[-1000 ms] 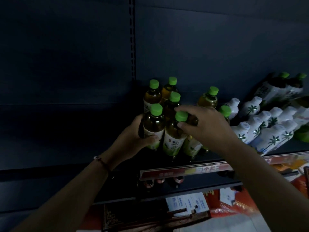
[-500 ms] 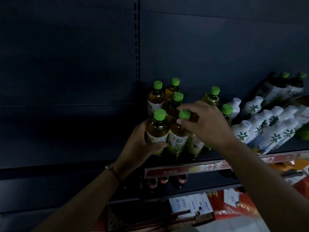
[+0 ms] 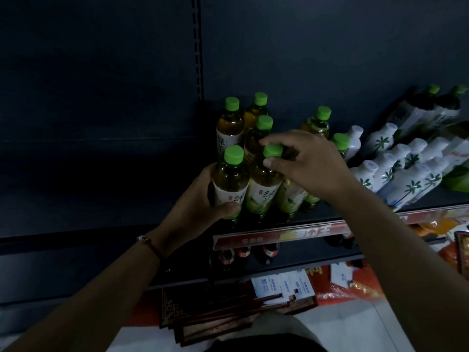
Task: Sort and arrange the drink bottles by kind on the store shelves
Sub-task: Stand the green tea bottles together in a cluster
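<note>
- Our left hand (image 3: 203, 199) grips the front-left green tea bottle (image 3: 230, 184) on the shelf (image 3: 317, 219).
- Our right hand (image 3: 312, 166) pinches the neighbouring bottle's cap (image 3: 272, 151), just right of it.
- White bottles (image 3: 396, 171) lean further right.

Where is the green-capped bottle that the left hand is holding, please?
In the head view, left of centre: the front-left tea bottle on the shelf, touching the bottle whose cap the right hand pinches.

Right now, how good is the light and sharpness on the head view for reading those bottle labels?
Head view: dim, the dark shelf back panel nearly featureless; green caps bright; the amber green-capped tea bottle in the left hand has a soft, barely legible label; wide-angle bending tilts the white palm-print bottles at right.
</note>
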The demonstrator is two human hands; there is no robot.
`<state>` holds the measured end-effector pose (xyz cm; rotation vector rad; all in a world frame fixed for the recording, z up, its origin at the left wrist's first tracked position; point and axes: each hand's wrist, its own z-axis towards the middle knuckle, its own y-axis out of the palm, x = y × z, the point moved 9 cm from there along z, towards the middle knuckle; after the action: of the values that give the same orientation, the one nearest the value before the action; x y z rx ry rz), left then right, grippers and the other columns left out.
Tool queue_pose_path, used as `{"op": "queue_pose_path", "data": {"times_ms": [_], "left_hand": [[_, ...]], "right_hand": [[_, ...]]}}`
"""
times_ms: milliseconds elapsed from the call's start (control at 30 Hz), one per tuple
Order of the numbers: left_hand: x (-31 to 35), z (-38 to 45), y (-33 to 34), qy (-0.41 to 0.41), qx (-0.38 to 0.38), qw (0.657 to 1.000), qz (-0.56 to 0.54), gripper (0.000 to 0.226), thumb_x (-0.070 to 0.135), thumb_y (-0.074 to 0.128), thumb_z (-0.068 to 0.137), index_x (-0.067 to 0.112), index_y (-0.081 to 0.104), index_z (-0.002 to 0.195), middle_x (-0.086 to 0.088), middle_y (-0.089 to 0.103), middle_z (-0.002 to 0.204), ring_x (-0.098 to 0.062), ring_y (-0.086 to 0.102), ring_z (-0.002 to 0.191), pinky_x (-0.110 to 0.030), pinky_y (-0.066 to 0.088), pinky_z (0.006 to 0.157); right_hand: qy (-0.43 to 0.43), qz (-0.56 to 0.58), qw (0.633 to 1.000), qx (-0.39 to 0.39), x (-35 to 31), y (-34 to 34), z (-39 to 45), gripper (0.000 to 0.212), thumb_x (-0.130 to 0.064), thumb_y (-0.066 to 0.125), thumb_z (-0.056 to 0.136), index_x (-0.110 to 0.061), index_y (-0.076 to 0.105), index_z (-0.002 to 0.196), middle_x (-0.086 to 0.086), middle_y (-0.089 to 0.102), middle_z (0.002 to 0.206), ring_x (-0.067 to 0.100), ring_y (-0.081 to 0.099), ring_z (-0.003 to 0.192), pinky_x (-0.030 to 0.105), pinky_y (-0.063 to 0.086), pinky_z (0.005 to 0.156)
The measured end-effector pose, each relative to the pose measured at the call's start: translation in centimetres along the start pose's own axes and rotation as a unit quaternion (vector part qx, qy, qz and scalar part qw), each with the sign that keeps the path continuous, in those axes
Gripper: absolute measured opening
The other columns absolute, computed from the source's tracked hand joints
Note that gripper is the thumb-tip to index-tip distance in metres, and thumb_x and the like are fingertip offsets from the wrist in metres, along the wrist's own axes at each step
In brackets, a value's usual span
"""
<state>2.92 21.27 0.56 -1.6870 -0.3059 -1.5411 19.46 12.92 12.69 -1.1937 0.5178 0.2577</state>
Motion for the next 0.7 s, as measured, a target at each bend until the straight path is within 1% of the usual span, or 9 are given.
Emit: {"op": "queue_pose_path", "data": {"times_ms": [100, 200, 267, 367, 433, 500, 567, 633, 700], "left_hand": [[0.3, 0.1, -0.2, 0.002, -0.016, 1.0, 0.006, 0.074, 0.028, 0.081, 0.078, 0.064, 0.035, 0.124, 0.031, 0.06, 0.123, 0.008, 0.059, 0.113, -0.032, 0.053, 0.096], [0.3, 0.0, -0.3, 0.002, -0.019, 1.0, 0.022, 0.071, 0.032, 0.079, 0.079, 0.066, 0.035, 0.123, 0.033, 0.059, 0.122, 0.008, 0.058, 0.114, -0.031, 0.055, 0.094], [0.1, -0.2, -0.2, 0.0, -0.011, 1.0, 0.021, 0.072, 0.035, 0.078, 0.079, 0.065, 0.033, 0.126, 0.032, 0.059, 0.124, 0.007, 0.058, 0.116, -0.031, 0.056, 0.093], [0.0, -0.3, -0.1, 0.003, -0.034, 0.999, 0.012, 0.078, 0.04, 0.078, 0.077, 0.062, 0.029, 0.134, 0.027, 0.058, 0.13, 0.002, 0.058, 0.119, -0.033, 0.056, 0.095], [0.2, -0.3, -0.2, -0.004, -0.062, 0.997, -0.036, 0.085, 0.042, 0.078, 0.079, 0.048, 0.027, 0.147, 0.019, 0.056, 0.136, -0.003, 0.057, 0.124, -0.032, 0.053, 0.097], [1.5, 0.4, -2.3, -0.026, -0.016, 0.995, -0.097, 0.073, 0.05, 0.068, 0.087, 0.04, 0.03, 0.149, 0.015, 0.058, 0.13, -0.004, 0.059, 0.119, -0.024, 0.05, 0.093], [2.7, 1.9, -5.7, -0.038, 0.074, 0.989, -0.124, 0.053, 0.054, 0.051, 0.091, 0.041, 0.04, 0.141, 0.012, 0.062, 0.124, -0.005, 0.062, 0.112, -0.024, 0.05, 0.09], [4.0, 4.6, -8.0, -0.03, 0.112, 0.99, -0.079, 0.047, 0.051, 0.055, 0.093, 0.041, 0.045, 0.138, 0.01, 0.062, 0.127, -0.005, 0.062, 0.111, -0.03, 0.05, 0.094], [5.1, 8.1, -8.5, -0.025, 0.108, 0.994, 0.006, 0.055, 0.048, 0.063, 0.092, 0.04, 0.042, 0.142, 0.012, 0.056, 0.13, -0.006, 0.056, 0.115, -0.028, 0.046, 0.094]], "right_hand": [[-0.002, 0.02, 1.0, -0.018, 0.1, -0.1, 0.0, 0.034, -0.036, 0.074, 0.083, -0.041, 0.067, 0.116, -0.017, 0.064, 0.107, -0.01, 0.054, 0.095, -0.002, 0.034, 0.076], [-0.007, 0.024, 0.999, -0.037, 0.2, -0.1, 0.2, 0.035, -0.034, 0.075, 0.083, -0.042, 0.067, 0.116, -0.017, 0.064, 0.111, -0.012, 0.053, 0.099, -0.001, 0.036, 0.08], [-0.009, 0.03, 0.999, -0.036, 0.3, -0.2, 0.2, 0.036, -0.034, 0.075, 0.082, -0.041, 0.067, 0.116, -0.018, 0.065, 0.113, -0.014, 0.053, 0.1, -0.001, 0.037, 0.081], [-0.008, 0.034, 0.999, -0.026, 0.4, -0.1, 0.2, 0.038, -0.035, 0.074, 0.082, -0.039, 0.067, 0.119, -0.016, 0.066, 0.111, -0.006, 0.057, 0.102, 0.004, 0.042, 0.081], [-0.01, 0.032, 0.999, -0.037, 0.2, 0.1, 0.1, 0.041, -0.037, 0.073, 0.083, -0.038, 0.065, 0.123, -0.015, 0.066, 0.114, -0.005, 0.057, 0.104, 0.004, 0.043, 0.082], [0.009, 0.061, 0.996, -0.065, 0.3, -0.1, 0.1, 0.042, -0.043, 0.068, 0.085, -0.039, 0.061, 0.127, -0.019, 0.062, 0.12, -0.009, 0.054, 0.108, 0.005, 0.042, 0.083], [0.032, 0.104, 0.991, -0.075, 0.3, -1.0, 0.5, 0.04, -0.047, 0.064, 0.087, -0.043, 0.059, 0.126, -0.022, 0.06, 0.119, -0.011, 0.052, 0.109, 0.008, 0.04, 0.083], [0.04, 0.114, 0.992, -0.045, 0.1, -2.6, 2.2, 0.038, -0.048, 0.065, 0.087, -0.042, 0.061, 0.124, -0.021, 0.061, 0.117, -0.008, 0.055, 0.109, 0.014, 0.043, 0.088], [0.045, 0.071, 0.996, -0.036, 0.0, -3.3, 4.8, 0.043, -0.047, 0.066, 0.086, -0.036, 0.061, 0.127, -0.015, 0.062, 0.122, 0.002, 0.057, 0.113, 0.022, 0.045, 0.094]]}}
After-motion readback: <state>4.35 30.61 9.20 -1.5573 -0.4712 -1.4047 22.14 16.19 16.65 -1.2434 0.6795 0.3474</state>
